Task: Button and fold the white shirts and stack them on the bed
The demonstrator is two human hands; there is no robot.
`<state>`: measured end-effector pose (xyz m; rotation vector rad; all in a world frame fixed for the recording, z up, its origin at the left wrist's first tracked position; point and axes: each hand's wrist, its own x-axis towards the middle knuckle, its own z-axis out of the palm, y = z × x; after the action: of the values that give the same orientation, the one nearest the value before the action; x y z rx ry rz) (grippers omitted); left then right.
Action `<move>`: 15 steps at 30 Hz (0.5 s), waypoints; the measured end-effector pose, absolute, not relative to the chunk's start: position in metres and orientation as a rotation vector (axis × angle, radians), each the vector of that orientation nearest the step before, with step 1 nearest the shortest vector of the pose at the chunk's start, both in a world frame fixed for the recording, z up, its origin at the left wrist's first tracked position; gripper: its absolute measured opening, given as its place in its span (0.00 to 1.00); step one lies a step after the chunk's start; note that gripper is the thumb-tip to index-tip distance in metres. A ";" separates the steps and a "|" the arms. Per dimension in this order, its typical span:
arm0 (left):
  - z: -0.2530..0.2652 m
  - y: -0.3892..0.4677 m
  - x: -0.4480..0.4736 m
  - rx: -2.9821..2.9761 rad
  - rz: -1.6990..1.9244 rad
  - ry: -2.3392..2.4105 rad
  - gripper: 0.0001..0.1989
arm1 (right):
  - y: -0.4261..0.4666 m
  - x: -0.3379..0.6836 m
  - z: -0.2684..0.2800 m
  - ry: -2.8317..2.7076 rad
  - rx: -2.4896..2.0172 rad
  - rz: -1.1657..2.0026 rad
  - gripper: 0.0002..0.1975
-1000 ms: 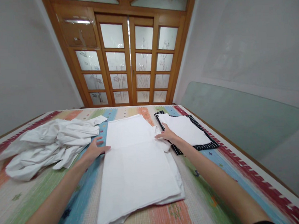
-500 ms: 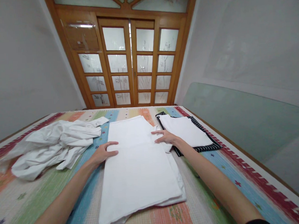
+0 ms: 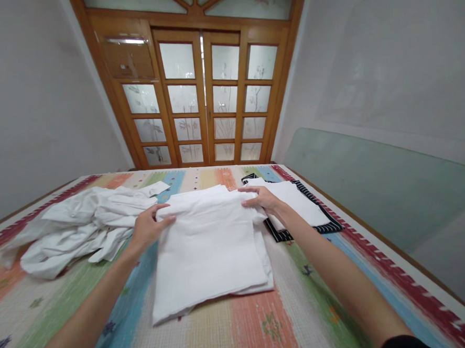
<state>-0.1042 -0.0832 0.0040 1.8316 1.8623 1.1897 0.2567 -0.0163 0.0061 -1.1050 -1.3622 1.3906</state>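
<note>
A folded white shirt (image 3: 210,259) lies in front of me, its middle raised into a fold between my hands. At the fold's left end, my left hand (image 3: 149,225) pinches the cloth between thumb and fingers. My right hand (image 3: 263,199) is closed on the other end of the fold, with a bunched bit of cloth under it. The shirt's near edge rests on the striped cover, its layers slightly offset at the right.
Crumpled white clothing (image 3: 89,222) lies to the left. At the right, a folded white cloth (image 3: 297,204) sits on a black item with white stripes (image 3: 283,236). Everything rests on a colourful striped cover (image 3: 211,338). Walls flank both sides; wooden glazed doors (image 3: 204,97) stand beyond.
Both hands have closed on the shirt and lifted its middle into a fold. The near edge has slid away from me, and the shirt looks shorter.
</note>
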 end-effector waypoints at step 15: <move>0.025 -0.085 -0.110 1.851 1.102 1.741 0.31 | -0.023 0.261 0.018 -1.293 -1.182 1.464 0.28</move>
<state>-0.1102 -0.0847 0.0250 1.8508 1.7409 1.1022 0.2609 -0.0234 0.0185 -1.1816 -1.2932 1.4643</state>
